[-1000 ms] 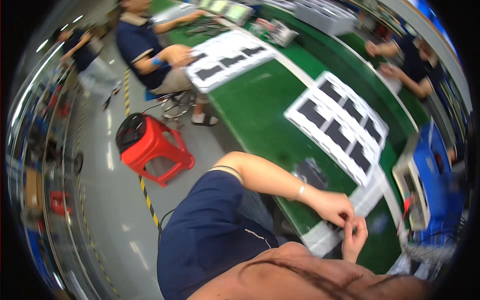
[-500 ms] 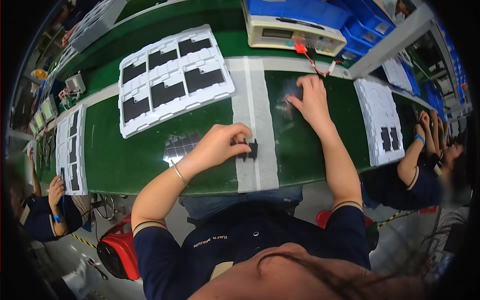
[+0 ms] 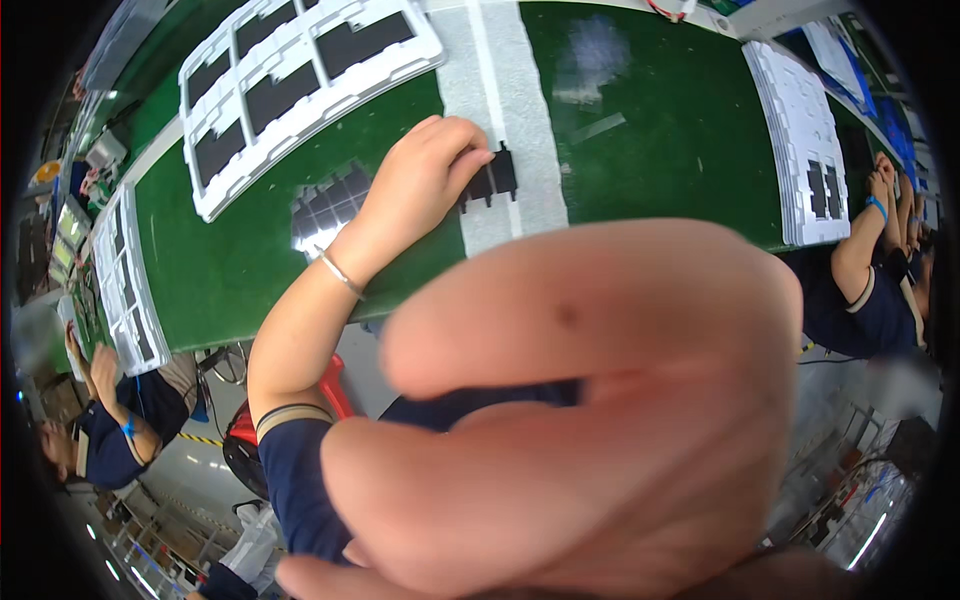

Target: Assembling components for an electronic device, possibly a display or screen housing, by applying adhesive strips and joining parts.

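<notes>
A flat black piece [image 3: 495,178] with small tabs lies over the pale strip [image 3: 530,110] running across the green table. My left hand [image 3: 430,170], a metal bangle at its wrist, is closed with thumb and fingers pinching the piece's left end. Very near the camera and blurred, my right hand [image 3: 660,400] covers the lower middle of the view. Its fingers are bent but apart, and nothing shows between them. Beside my left wrist lies a shiny sheet with grid lines [image 3: 335,205].
A white tray [image 3: 300,132] with several black pieces stands at the back left. Stacked white trays [image 3: 790,120] are at the right, and another white tray [image 3: 148,335] at the left. Clear film [image 3: 590,65] lies on the table [image 3: 670,140]. Co-workers sit at both sides.
My right hand has left the film at the back of the table and come up close to the camera. The view has shifted; my left hand stays at the black piece.
</notes>
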The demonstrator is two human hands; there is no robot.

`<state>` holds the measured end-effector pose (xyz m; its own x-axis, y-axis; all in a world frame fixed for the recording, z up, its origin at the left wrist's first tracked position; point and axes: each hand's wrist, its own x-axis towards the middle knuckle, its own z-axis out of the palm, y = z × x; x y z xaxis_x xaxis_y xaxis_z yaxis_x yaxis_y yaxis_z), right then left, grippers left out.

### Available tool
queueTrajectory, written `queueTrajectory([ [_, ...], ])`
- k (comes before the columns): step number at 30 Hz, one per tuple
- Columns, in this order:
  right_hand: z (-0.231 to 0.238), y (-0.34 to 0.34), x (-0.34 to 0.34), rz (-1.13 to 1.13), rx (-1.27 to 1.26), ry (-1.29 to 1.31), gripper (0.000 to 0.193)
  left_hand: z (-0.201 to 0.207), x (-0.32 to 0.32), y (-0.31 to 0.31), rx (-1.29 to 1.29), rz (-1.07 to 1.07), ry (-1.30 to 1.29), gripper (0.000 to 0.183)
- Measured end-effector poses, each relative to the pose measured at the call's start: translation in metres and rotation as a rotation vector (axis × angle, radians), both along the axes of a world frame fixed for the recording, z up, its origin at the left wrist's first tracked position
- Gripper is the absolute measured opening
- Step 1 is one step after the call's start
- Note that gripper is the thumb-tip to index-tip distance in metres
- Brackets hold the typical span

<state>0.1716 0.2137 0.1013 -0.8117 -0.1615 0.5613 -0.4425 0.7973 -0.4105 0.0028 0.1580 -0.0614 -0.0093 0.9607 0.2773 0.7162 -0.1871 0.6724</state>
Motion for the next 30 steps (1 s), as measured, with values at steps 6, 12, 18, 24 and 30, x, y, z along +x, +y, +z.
queueTrajectory([
  [6,-0.007,-0.03,0.019,-0.356,0.152,0.133,0.018,-0.014,0.004,-0.001,0.141,-0.021,0.085,0.006],
  [12,0.018,-0.094,0.011,-0.959,0.042,-0.202,0.033,-0.019,0.003,0.001,0.222,0.016,0.139,0.012],
  [18,0.015,-0.083,0.017,-0.819,-0.163,-0.102,0.04,-0.011,0.007,0.01,0.159,0.002,0.106,0.021],
  [24,-0.017,-0.041,-0.009,-0.368,-0.338,0.083,0.038,-0.016,-0.008,-0.013,0.143,0.078,0.185,0.026],
  [30,-0.104,0.098,-0.025,-0.284,-0.53,0.294,0.039,-0.006,0.005,0.002,0.125,0.018,0.181,0.026],
])
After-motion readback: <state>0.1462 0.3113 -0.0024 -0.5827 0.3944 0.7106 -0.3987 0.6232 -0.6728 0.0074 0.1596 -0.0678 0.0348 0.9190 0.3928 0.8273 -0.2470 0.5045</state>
